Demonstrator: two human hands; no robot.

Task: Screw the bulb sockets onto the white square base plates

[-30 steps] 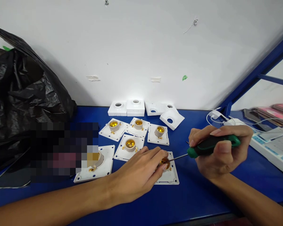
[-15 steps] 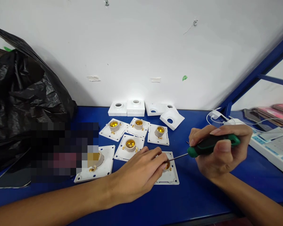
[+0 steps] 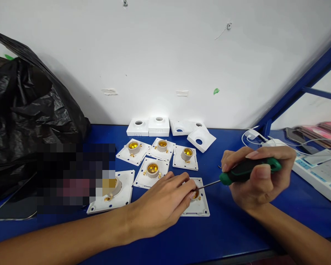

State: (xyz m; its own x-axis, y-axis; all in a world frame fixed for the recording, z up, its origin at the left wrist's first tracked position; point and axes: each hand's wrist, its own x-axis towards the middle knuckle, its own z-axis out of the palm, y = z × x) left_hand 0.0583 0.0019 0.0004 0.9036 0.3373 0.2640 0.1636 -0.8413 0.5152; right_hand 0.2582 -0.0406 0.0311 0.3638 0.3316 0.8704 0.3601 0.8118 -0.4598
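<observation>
A green-and-black screwdriver (image 3: 244, 171) is wrapped in my right hand (image 3: 264, 187), its thin shaft pointing left and slightly down. The shaft reaches the brass-lined socket of a white square lamp holder base (image 3: 200, 210) flat on the table. My left hand (image 3: 168, 206) lies across this base, fingers bent and pressed together at the socket, steadying it against the tip. Those fingers hide the exact tip and part of the socket. Behind and left of the hand are more lamp holder bases (image 3: 138, 182), several in all, with brass terminals.
White square covers (image 3: 158, 130) with round holes stand along the wall. A black plastic bag (image 3: 35, 103) fills the left, with a dark phone-like slab (image 3: 15, 206) before it. On the right are a power strip (image 3: 314, 171) with white cables and a blue metal frame (image 3: 303, 79).
</observation>
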